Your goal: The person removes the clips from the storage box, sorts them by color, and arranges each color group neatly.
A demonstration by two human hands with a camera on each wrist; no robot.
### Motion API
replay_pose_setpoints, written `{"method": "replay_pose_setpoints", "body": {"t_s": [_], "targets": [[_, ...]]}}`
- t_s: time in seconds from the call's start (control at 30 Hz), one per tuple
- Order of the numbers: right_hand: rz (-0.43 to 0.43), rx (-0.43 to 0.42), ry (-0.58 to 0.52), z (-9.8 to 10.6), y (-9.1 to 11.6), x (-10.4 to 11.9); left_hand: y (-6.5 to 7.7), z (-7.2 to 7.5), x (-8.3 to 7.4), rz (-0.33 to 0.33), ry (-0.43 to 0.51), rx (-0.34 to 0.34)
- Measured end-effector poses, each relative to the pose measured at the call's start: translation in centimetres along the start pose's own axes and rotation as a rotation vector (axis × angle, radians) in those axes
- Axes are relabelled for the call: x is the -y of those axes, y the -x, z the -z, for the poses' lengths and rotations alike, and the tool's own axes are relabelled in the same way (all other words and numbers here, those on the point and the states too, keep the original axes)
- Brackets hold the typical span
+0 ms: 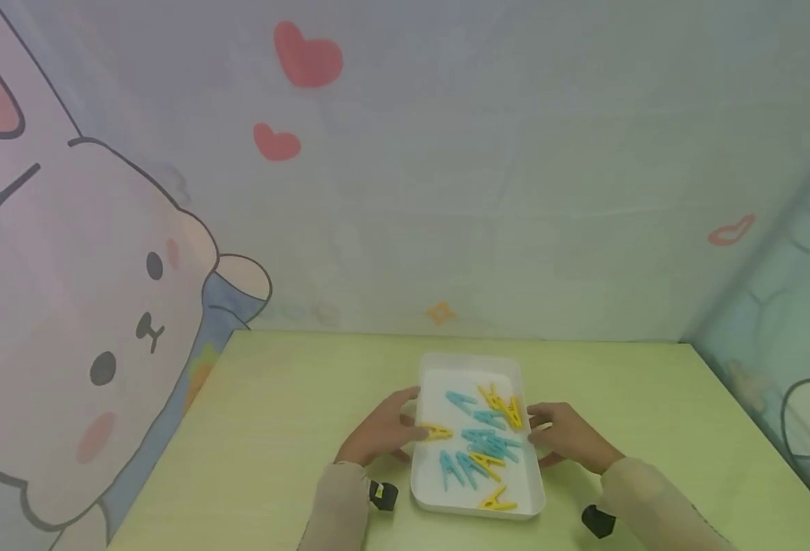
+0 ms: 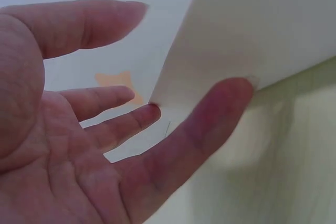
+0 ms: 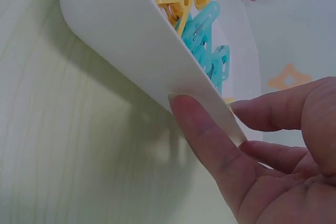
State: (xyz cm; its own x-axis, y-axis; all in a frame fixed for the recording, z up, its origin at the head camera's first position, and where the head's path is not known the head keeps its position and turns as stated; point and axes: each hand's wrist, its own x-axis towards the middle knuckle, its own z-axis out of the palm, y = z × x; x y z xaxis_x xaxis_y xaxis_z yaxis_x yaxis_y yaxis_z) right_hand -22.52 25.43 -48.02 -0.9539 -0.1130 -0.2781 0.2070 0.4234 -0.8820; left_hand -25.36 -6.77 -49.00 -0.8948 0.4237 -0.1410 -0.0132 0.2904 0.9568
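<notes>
Our pale sleeves (image 1: 339,505) sit near seven and four o'clock, flanking a white tray (image 1: 470,367) at five on the desk (image 1: 295,428); whether it's slightly raised, we can't tell. With loosely spread fingers, our left hand (image 1: 380,430) touches its nine-o'clock wall, our right hand (image 1: 570,436) its three-o'clock wall. We'd best press evenly and stay level, lest the blue clips (image 1: 491,445) and yellow clips (image 1: 513,413) slide.

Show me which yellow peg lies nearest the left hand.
The yellow peg at the left side of the white tray, next to the left hand; the other yellow pegs all lie farther right.
</notes>
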Motion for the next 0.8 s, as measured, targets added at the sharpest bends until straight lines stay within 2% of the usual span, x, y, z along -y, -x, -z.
{"method": "replay_pose_setpoints", "body": {"t_s": [0.23,0.43,0.5,0.6,0.7,0.77,0.8], "targets": [[0.025,-0.010,0.038,-0.5,0.0,0.6,-0.2,0.2,0.4,-0.067,-0.026,0.019],[0.052,-0.036,0.051,-1.2,0.1,0.9,-0.2,0.4,0.5,-0.118,-0.224,-0.011],[0.070,-0.052,0.079,-1.5,0.2,1.1,-0.2,0.4,0.7,-0.119,-0.252,-0.021],[0.138,-0.144,0.255,-2.1,0.4,1.5,-0.2,0.4,1.0,-0.103,-0.217,-0.026],[0.254,-0.271,0.455,-3.4,0.8,2.2,-0.2,0.4,1.3,-0.087,-0.191,-0.028],[0.326,-0.311,0.532,-4.6,1.3,2.9,-0.2,0.4,1.4,-0.085,-0.190,-0.033],[0.346,-0.296,0.527,-5.3,1.5,3.3,-0.1,0.4,1.4,-0.087,-0.195,-0.037]]}}
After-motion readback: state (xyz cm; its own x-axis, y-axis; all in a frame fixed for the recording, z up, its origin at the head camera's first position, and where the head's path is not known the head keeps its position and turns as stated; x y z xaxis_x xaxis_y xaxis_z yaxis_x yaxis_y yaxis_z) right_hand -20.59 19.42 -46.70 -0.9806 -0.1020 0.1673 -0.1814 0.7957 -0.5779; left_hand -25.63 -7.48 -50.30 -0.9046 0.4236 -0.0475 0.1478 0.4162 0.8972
